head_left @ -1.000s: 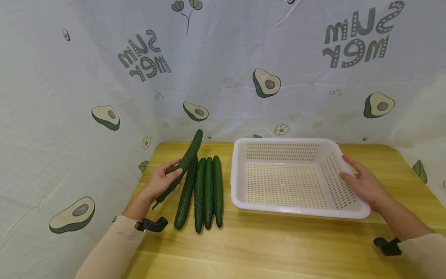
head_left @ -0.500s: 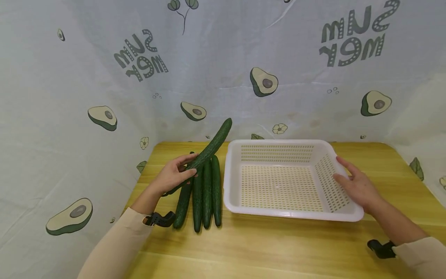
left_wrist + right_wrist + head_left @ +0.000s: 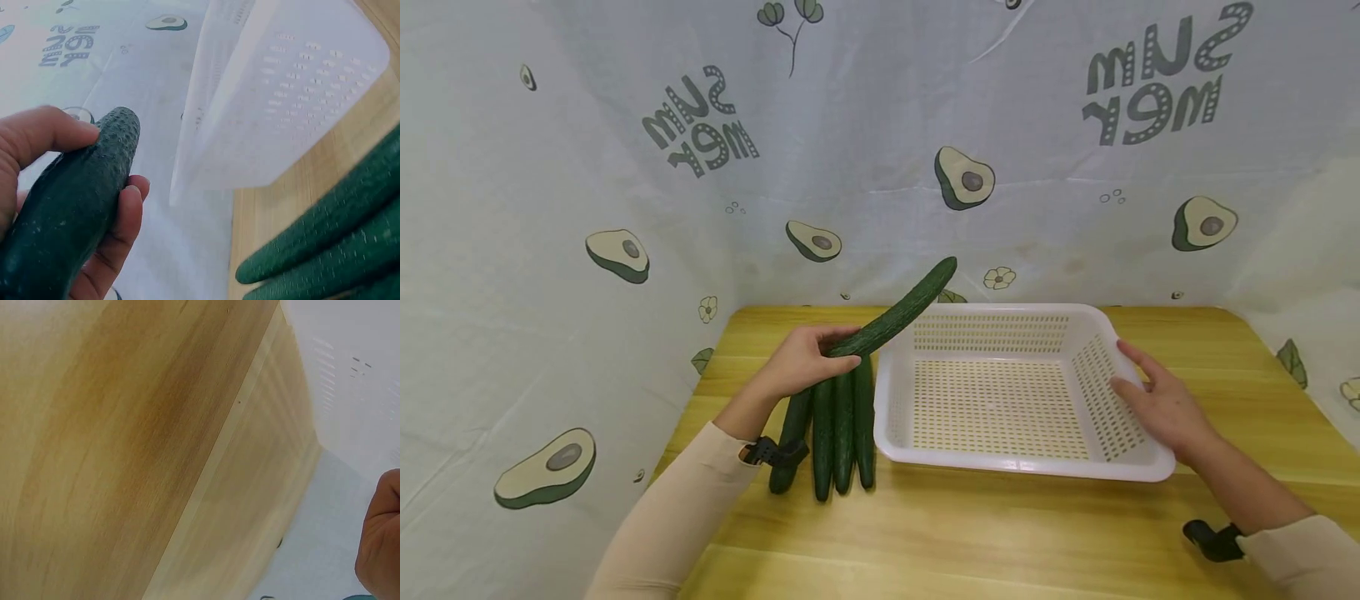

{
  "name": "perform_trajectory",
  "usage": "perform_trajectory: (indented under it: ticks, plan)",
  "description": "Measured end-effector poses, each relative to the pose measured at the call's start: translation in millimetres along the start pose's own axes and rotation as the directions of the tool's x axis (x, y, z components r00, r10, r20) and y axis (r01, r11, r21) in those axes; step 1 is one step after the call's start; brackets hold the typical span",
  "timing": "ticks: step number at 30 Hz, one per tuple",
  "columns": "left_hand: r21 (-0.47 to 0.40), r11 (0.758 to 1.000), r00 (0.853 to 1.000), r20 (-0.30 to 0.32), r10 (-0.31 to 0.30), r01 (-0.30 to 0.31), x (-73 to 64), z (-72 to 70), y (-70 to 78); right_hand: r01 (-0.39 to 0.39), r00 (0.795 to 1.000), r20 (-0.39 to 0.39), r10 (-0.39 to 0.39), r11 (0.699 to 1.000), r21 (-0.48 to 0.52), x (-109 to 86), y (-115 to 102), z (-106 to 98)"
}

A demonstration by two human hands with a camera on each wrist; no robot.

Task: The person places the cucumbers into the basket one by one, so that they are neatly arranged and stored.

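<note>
Left hand (image 3: 805, 360), left of centre – thumb and fingers curled round a tilted cucumber (image 3: 900, 319), its tip overlapping the basket's (image 3: 1022, 464) upper-left corner in view. Four other cucumbers (image 3: 843, 433) side by side, lower centre-left. Right hand (image 3: 1167, 410), right of frame – gripping the basket's right rim.

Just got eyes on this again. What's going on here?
A person's left hand holds one cucumber up off the table, near the left side of a white plastic basket. The right hand grips the basket at its right rim. Four more cucumbers lie beside one another to the left of the basket; none shows inside it.
</note>
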State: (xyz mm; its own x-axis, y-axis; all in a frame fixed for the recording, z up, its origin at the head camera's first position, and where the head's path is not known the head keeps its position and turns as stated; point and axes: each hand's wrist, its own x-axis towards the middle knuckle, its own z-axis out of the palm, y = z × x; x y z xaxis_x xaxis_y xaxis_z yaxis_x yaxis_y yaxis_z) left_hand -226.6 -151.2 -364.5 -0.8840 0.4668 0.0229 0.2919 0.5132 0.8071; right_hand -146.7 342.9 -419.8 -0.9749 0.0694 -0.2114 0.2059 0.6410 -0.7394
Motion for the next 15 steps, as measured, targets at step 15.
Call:
perform_trajectory:
  ticks: [15]
  plan:
    - [0.138,0.987,0.992,0.107,0.071,-0.086,39.5,23.6,17.7,0.006,1.000,-0.002,-0.006,1.000,0.006,0.0,0.2,1.1]
